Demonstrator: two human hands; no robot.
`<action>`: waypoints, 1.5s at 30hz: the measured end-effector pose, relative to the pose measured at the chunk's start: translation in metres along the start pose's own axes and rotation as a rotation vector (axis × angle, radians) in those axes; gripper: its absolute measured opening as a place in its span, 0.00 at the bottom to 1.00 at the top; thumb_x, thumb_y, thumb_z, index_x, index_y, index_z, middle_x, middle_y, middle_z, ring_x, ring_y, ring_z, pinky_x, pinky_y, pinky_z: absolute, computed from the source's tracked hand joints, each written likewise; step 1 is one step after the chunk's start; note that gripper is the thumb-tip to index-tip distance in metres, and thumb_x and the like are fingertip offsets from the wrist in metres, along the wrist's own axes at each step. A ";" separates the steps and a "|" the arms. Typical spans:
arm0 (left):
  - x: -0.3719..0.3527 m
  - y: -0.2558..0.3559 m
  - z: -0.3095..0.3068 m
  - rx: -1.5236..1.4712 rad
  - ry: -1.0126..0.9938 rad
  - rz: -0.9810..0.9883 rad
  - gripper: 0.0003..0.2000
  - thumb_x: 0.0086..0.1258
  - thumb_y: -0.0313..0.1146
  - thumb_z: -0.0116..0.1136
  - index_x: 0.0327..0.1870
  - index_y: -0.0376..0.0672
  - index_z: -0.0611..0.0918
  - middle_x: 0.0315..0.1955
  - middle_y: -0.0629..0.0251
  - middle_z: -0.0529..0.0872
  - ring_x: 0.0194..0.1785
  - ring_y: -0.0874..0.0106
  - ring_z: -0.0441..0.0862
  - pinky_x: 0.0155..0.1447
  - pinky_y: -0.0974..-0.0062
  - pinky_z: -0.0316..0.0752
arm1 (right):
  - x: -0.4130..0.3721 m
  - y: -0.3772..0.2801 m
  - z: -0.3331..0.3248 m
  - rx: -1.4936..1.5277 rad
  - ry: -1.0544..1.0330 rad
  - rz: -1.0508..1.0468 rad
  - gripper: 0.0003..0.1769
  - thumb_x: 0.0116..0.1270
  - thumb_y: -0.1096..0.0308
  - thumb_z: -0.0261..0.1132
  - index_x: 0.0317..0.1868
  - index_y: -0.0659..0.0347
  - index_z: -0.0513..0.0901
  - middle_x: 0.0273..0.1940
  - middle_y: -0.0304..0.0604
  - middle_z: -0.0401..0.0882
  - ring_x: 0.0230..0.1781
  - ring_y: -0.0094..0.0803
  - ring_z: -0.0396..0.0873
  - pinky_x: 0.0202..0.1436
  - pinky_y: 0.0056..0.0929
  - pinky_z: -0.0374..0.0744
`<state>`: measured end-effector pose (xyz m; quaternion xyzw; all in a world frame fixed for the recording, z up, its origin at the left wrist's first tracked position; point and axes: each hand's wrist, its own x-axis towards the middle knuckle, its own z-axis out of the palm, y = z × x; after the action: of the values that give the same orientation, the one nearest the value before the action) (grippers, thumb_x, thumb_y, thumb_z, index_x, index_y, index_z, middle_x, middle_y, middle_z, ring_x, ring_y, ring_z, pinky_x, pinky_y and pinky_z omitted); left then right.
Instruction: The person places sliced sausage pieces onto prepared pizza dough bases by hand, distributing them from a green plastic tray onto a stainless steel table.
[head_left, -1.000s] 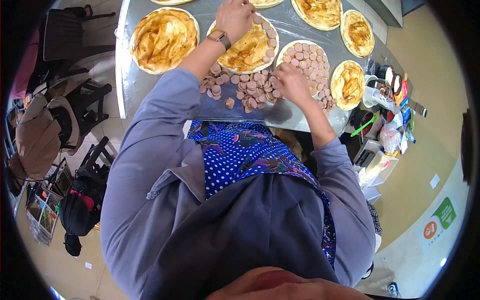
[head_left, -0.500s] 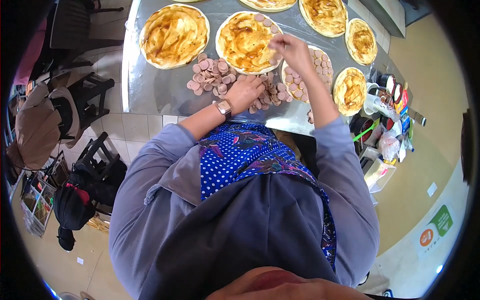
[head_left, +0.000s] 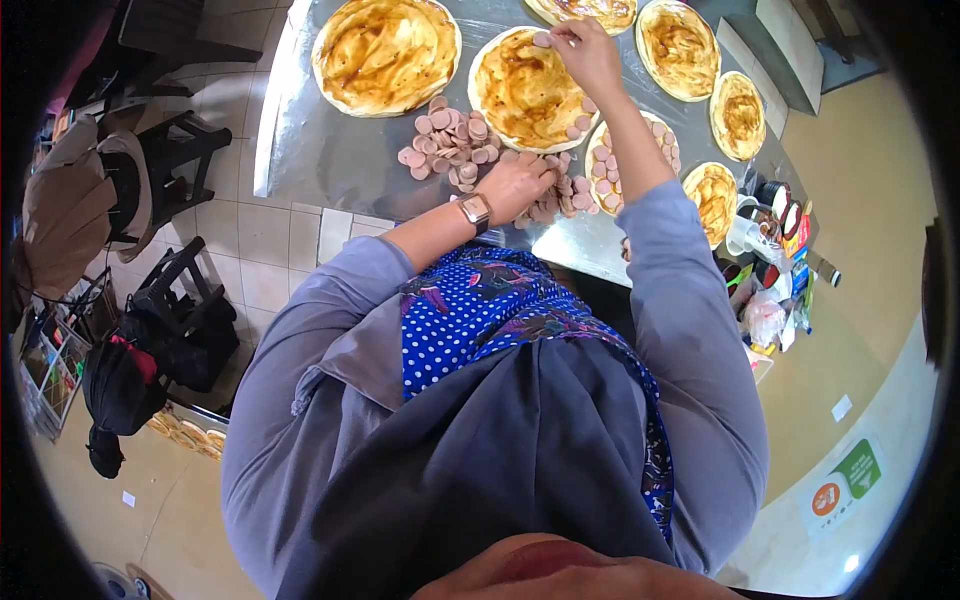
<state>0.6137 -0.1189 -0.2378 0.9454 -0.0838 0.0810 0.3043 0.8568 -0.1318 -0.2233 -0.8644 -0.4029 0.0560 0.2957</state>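
Observation:
My left hand (head_left: 517,186), with a watch on its wrist, rests palm down on a heap of pinkish sausage slices (head_left: 447,143), its fingers curled over several. With thumb and fingers pinched, my right hand (head_left: 562,40) is at the upper edge of the middle round dough (head_left: 528,90), which is coated in brown sauce. A slice (head_left: 543,40) shows at its fingertips. More slices (head_left: 580,125) lie along that dough's lower right edge. Just right of it, a second round (head_left: 604,172) is covered with slices and partly hidden by my right forearm.
Other sauced rounds lie on the metal table (head_left: 290,150), one large one (head_left: 388,55) at upper left and several at the right. Containers and packets (head_left: 765,315) stand beyond the right edge. Dark stools (head_left: 185,165) and a black bag (head_left: 120,385) are at the left.
My right hand has moved up from the middle round's right side to its top edge. My left hand stays on the slices. The whole view has shifted, moving the table rightward.

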 end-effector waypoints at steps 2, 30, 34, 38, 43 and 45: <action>0.001 0.001 0.004 -0.067 -0.010 -0.066 0.10 0.62 0.28 0.57 0.44 0.42 0.81 0.36 0.61 0.82 0.46 0.60 0.81 0.52 0.63 0.78 | -0.024 -0.003 -0.021 0.090 -0.059 0.067 0.11 0.64 0.60 0.72 0.40 0.57 0.89 0.33 0.45 0.87 0.35 0.40 0.86 0.41 0.37 0.82; 0.052 -0.127 -0.094 -1.105 0.380 -0.728 0.12 0.76 0.25 0.58 0.58 0.34 0.81 0.42 0.65 0.87 0.41 0.78 0.83 0.46 0.80 0.81 | -0.182 -0.011 -0.066 -0.044 -0.387 0.191 0.05 0.60 0.75 0.69 0.37 0.61 0.85 0.41 0.42 0.82 0.43 0.35 0.82 0.46 0.33 0.81; 0.018 -0.107 -0.102 -1.066 0.318 -0.735 0.17 0.75 0.25 0.60 0.63 0.36 0.80 0.43 0.65 0.88 0.40 0.79 0.83 0.46 0.81 0.80 | -0.128 -0.005 -0.048 0.492 -0.189 0.339 0.10 0.66 0.66 0.73 0.45 0.61 0.89 0.35 0.42 0.87 0.33 0.28 0.85 0.41 0.27 0.82; -0.008 -0.098 -0.088 -0.913 0.181 -0.827 0.15 0.75 0.28 0.62 0.61 0.40 0.84 0.43 0.70 0.88 0.40 0.81 0.83 0.46 0.83 0.80 | -0.034 -0.008 -0.019 0.495 -0.199 0.185 0.14 0.66 0.62 0.74 0.47 0.62 0.89 0.39 0.43 0.89 0.39 0.30 0.86 0.46 0.30 0.82; -0.027 -0.083 -0.083 -0.629 0.139 -0.748 0.10 0.72 0.29 0.65 0.52 0.39 0.87 0.40 0.63 0.90 0.40 0.76 0.86 0.47 0.75 0.80 | 0.022 -0.011 0.019 0.194 -0.239 0.048 0.13 0.62 0.61 0.76 0.42 0.60 0.91 0.39 0.46 0.87 0.39 0.37 0.86 0.47 0.34 0.82; -0.035 -0.084 -0.079 -0.600 0.135 -0.711 0.10 0.71 0.29 0.66 0.51 0.39 0.87 0.40 0.63 0.89 0.40 0.76 0.86 0.47 0.75 0.80 | 0.027 -0.011 0.027 0.102 -0.244 0.002 0.12 0.58 0.64 0.76 0.41 0.60 0.90 0.38 0.47 0.86 0.37 0.39 0.85 0.46 0.35 0.82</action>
<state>0.5893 -0.0012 -0.2293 0.7783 0.2453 0.0053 0.5779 0.8585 -0.0943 -0.2359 -0.8353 -0.4315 0.1816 0.2882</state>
